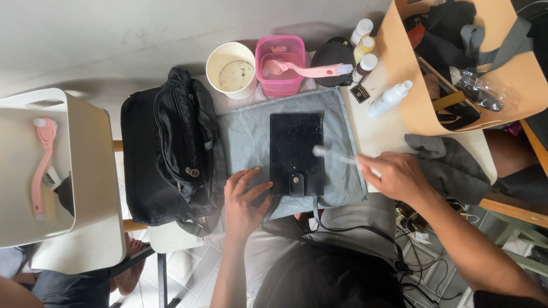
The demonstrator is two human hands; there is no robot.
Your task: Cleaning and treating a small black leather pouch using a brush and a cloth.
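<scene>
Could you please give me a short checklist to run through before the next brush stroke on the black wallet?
1. Flat black leather wallet lies fully on the grey cloth mat: ok.
2. Left hand pins the wallet's lower left corner: ok.
3. Right hand grips the slim clear-handled brush: ok.
4. Bristles touching the leather: cannot tell, blurred.
5. Snap tab closed: ok.

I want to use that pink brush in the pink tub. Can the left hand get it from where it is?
Probably yes. The left hand rests on the black wallet's edge, holding nothing. Only flat grey cloth lies between it and the pink brush, whose handle sticks out over the pink tub.
</scene>
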